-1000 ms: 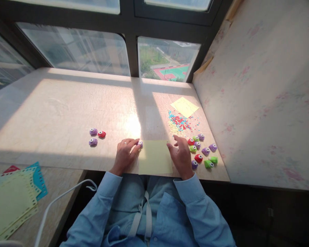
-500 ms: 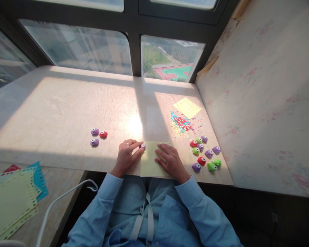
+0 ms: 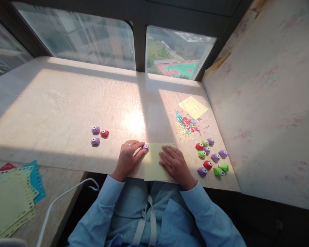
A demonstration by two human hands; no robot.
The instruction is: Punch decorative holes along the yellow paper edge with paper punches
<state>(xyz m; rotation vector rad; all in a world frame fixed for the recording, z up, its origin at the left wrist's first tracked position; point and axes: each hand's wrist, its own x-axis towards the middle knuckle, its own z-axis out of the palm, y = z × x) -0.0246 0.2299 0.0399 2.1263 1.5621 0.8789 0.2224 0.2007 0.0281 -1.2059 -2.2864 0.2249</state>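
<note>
My left hand (image 3: 127, 160) has fingertips pinched on a small purple punch (image 3: 145, 147), which sits at the top-left corner of the yellow sheet (image 3: 154, 163). Can't tell if the sheet edge is inside the punch slot or just touching it. My right hand (image 3: 175, 164) lies flat, fingers spread, palm down on the right half of the sheet; it pins the sheet without gripping it.

Key relation: the punch is directly left of the sheet's left edge, at its far corner. The sheet's long axis runs away from me, and its near edge overhangs the table edge (image 3: 67, 164) slightly. The left hand is on the punch; the right is nearer the sheet's middle.

Counts, going outward:
- Punch in hand: 1, purple.
- Sheet under hand: 1, pale yellow.
- Punch cluster right of my right hand (image 3: 212, 156): 9 as I read it: 4 purple, 2 red, 3 green. They sit close together, some touching, so the count is a bit soft.
- Punch trio left of my left hand (image 3: 99, 134): 3, made up of 2 purple and 1 red, well apart from the sheet.
- Confetti pile (image 3: 187, 124): 1 heap of red, blue and yellow bits beyond the right cluster, too fine to count.
- Second yellow sheet (image 3: 193, 107): 1, just beyond the confetti, rotated diamond-wise.
- Stack of punched-edge paper (image 3: 10, 199) on the lower surface far left: yellow on top, teal and red showing beneath. Sheet count not readable.
- White cable (image 3: 64, 195) loops near the stack.
</note>
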